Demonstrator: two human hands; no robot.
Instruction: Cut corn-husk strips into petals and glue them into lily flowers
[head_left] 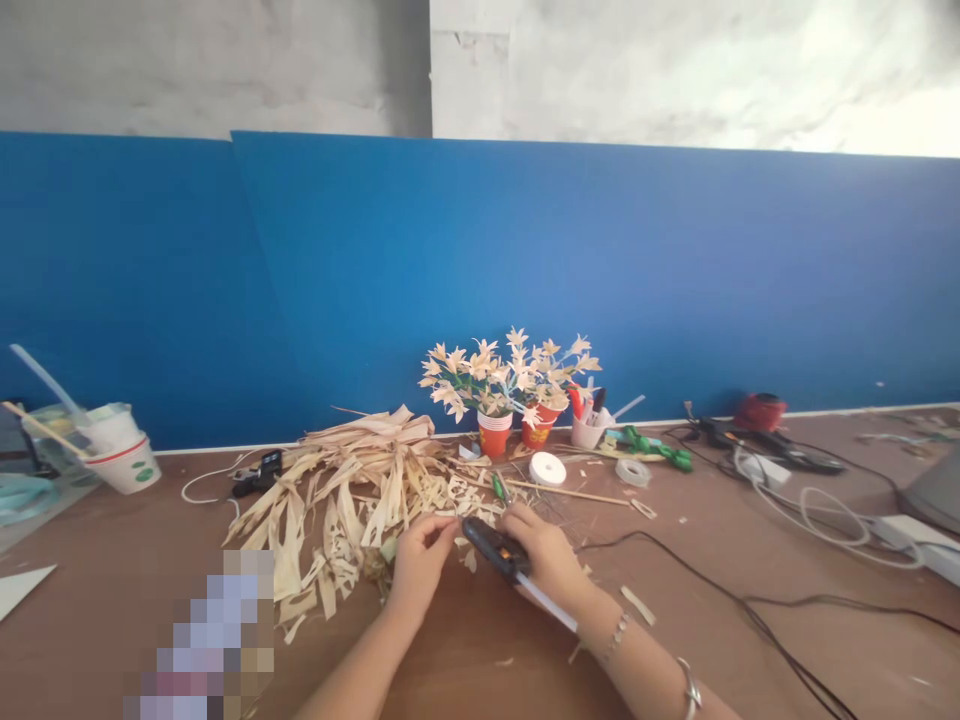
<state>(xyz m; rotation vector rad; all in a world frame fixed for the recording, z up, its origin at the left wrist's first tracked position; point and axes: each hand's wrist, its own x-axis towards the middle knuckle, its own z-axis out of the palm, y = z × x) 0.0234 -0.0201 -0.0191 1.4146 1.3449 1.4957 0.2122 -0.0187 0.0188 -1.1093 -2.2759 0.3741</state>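
My right hand (546,548) is wrapped around a black hot glue gun (489,542), its front end pointing toward my left hand. A whitish glue stick (551,604) sticks out behind the gun, along my wrist. My left hand (421,562) has thumb and forefinger pinched together just left of the gun's front end; whatever lies between them is too small to make out. Beside my left hand spreads a heap of dried corn husks (337,500), some whole and some cut into pieces. Husk scraps lie around both hands.
Husk flowers (487,370) stand in red paper cups (494,436) against the blue partition (525,240). Nearby are a white tape roll (547,468), a clear tape roll (634,472) and a tool cup (587,432). Black cables (720,580) cross the right side; a paper cup (127,468) stands left.
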